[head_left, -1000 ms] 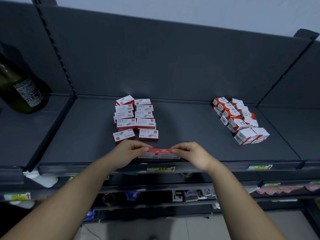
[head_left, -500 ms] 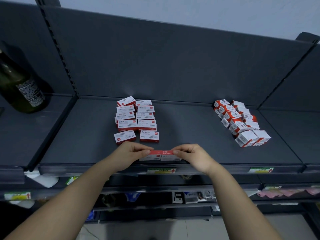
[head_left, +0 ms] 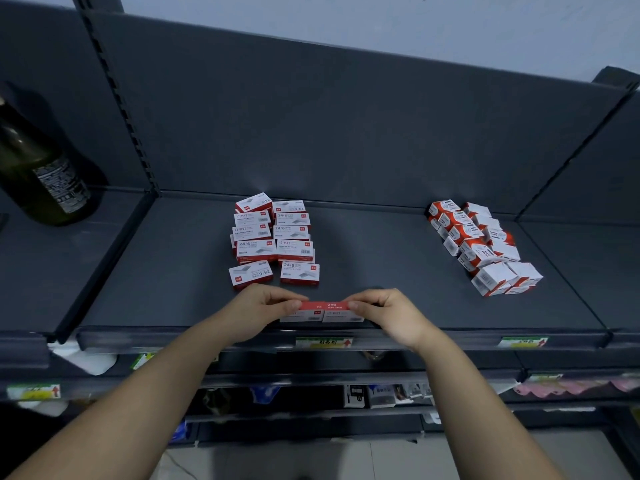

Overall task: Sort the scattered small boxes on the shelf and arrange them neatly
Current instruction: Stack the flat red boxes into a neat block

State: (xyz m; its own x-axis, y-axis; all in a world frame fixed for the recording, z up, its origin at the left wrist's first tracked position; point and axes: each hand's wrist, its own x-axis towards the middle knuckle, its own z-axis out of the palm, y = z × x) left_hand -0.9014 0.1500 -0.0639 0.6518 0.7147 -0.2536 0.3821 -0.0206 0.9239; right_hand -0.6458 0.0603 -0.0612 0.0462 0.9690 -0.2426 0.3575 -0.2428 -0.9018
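Step in hand: by my reckoning, squaring up the held pair of boxes (head_left: pixel 322 311) before it joins a row; most of the sorting looks done.
Left hand (head_left: pixel 263 313): thumb and fingers clamped on the left end of the pair.
Right hand (head_left: pixel 388 317): thumb and fingers clamped on the right end, pressing the two boxes end to end.
Where the pair is: at the front lip of the shelf (head_left: pixel 398 271), just in front of the staple-box block (head_left: pixel 273 240) and well apart from the right-hand cluster (head_left: pixel 481 244).
Next move: probably sliding the pair back against the block's front row, keeping both boxes flush and level so neither one buckles out from between the hands.
Writing on the block: "24/6" on several tops, with "订书钉" and a small red brand square I cannot read.
Writing on the pair: "订书钉" on the red band.
Right-hand cluster: barcodes, print too small to read.
Price tag (head_left: pixel 323 342): yellow-green, red arrow, text blurred.
Bottle (head_left: pixel 41 174): dark label, illegible.
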